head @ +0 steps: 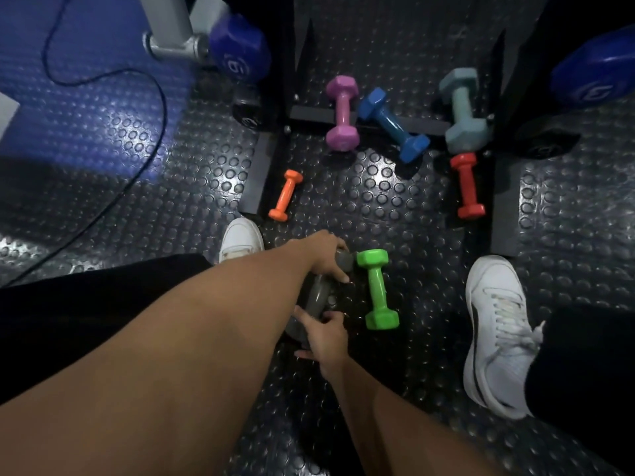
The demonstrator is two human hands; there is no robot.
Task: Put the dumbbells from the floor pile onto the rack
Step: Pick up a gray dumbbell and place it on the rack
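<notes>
Gripping: a grey dumbbell point(318, 297) is held on the floor point(395, 207) by both hands, close in front of the person, between the two shoes.
Left hand point(326, 257): is curled over the far head of the grey dumbbell, fingers wrapped down its side.
Right hand point(323, 334): is closed on the near head, thumb and fingers pinching its edge.
Long axis: is judged to run near-to-far, slightly tilted, so that one hand sits at each end; much of the dumbbell is hidden by the left forearm.
Neighbour: a green dumbbell point(378, 288) lies just beside it on the right, roughly parallel, its far head almost touching the grey one.
Rack point(309, 115): stands straight ahead, well apart from the hands; only its black base bar and uprights are seen.
Remaining pile: orange dumbbell point(286, 195), pink dumbbell point(342, 113), blue dumbbell point(393, 125), pale dumbbell point(462, 109) and red dumbbell point(468, 185) lie between the hands and the rack.
Coming move: a two-handed lift up and forward is called for, and the green dumbbell should be cleared.
</notes>
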